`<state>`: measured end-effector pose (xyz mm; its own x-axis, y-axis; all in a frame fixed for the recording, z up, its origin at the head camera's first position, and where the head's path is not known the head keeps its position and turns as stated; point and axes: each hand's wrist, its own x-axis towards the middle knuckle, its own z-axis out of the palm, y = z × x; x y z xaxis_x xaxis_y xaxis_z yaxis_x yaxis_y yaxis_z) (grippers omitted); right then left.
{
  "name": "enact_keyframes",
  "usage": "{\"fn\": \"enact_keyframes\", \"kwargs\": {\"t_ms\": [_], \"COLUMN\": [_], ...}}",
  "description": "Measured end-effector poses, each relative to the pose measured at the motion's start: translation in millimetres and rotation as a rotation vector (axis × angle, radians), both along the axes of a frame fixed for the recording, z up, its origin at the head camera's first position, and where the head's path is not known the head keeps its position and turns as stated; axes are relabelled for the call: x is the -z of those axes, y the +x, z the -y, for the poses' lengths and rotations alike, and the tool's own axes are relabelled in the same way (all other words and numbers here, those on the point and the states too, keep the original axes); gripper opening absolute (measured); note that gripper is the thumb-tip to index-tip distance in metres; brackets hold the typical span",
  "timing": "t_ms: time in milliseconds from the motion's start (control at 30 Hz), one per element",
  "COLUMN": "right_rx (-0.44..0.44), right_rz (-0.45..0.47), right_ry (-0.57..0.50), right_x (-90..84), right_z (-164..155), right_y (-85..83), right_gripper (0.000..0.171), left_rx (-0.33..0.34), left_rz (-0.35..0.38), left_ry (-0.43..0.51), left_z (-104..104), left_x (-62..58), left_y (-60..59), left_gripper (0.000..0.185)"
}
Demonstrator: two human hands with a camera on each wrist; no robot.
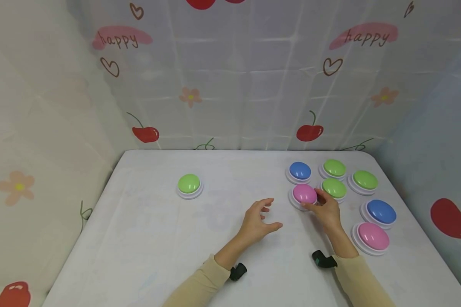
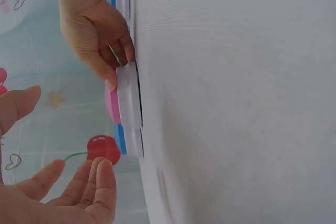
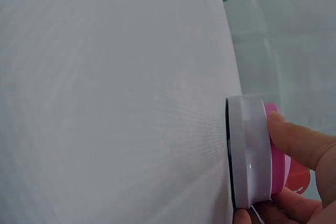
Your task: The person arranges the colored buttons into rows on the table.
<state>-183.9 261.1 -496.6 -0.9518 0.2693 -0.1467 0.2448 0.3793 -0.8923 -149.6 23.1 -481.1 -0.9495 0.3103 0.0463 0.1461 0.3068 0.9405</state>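
Observation:
My right hand (image 1: 313, 200) grips a pink dome button (image 1: 303, 193) by its white base, thumb on the near side and fingers on the far side. In the right wrist view the fingers (image 3: 300, 142) curl over the pink button (image 3: 248, 153), which sits at the white table surface. The left wrist view shows the same pink button (image 2: 128, 98) pinched by the right hand (image 2: 97, 30). My left hand (image 1: 272, 213) hovers open just left of it, fingers spread and holding nothing, with its fingertips (image 2: 102, 179) showing in the left wrist view.
A lone green button (image 1: 189, 184) stands at the left middle of the white table (image 1: 157, 238). On the right are a blue button (image 1: 300, 170), three green buttons (image 1: 334, 167) (image 1: 334, 187) (image 1: 365, 180), another blue button (image 1: 381, 211) and a pink button (image 1: 372, 236). Patterned curtains enclose the table.

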Motion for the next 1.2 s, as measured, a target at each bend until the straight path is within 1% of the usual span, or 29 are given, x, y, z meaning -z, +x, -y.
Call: {"fn": "enact_keyframes", "kwargs": {"t_ms": [133,300,467,633,733,867,967,1100,1200], "right_rx": [-0.005,-0.026,-0.107,-0.182,-0.228,-0.29,-0.322,-0.341,-0.353], "right_rz": [-0.013,-0.024,-0.054,-0.069,-0.079,-0.108,-0.138,-0.176,-0.184], "right_ry": [0.036,0.076,0.088,0.064,0.037,0.014,0.011,0.015,0.014], "right_x": [-1.7,-7.5,-16.2,-24.9,-28.5,-31.3,-31.7,-31.3,-31.4], "right_z": [1.1,5.0,16.3,36.6,49.1,65.9,77.3,90.2,99.4], "right_y": [1.3,4.3,7.6,10.5,10.8,9.4,6.6,-0.4,-6.9], "right_gripper": [0.074,0.072,0.072,0.073,0.074,0.073,0.072,0.07,0.069], "left_rx": [-0.005,-0.021,-0.048,-0.087,-0.092,-0.083,-0.081,-0.102,-0.127], "left_rz": [-0.02,-0.06,-0.058,-0.092,-0.11,-0.099,-0.068,-0.038,-0.03], "left_ry": [0.0,0.001,-0.014,-0.062,-0.082,-0.08,-0.057,-0.019,-0.002], "left_z": [1.6,4.4,9.9,18.1,24.6,33.5,39.5,47.7,54.6], "left_x": [-0.1,1.9,0.8,0.1,-0.2,-0.5,-1.5,-2.2,-1.6], "left_y": [-0.8,-5.3,-13.9,-25.3,-30.7,-35.7,-38.3,-41.3,-44.4], "left_gripper": [0.069,0.067,0.065,0.063,0.064,0.064,0.063,0.06,0.06]}}
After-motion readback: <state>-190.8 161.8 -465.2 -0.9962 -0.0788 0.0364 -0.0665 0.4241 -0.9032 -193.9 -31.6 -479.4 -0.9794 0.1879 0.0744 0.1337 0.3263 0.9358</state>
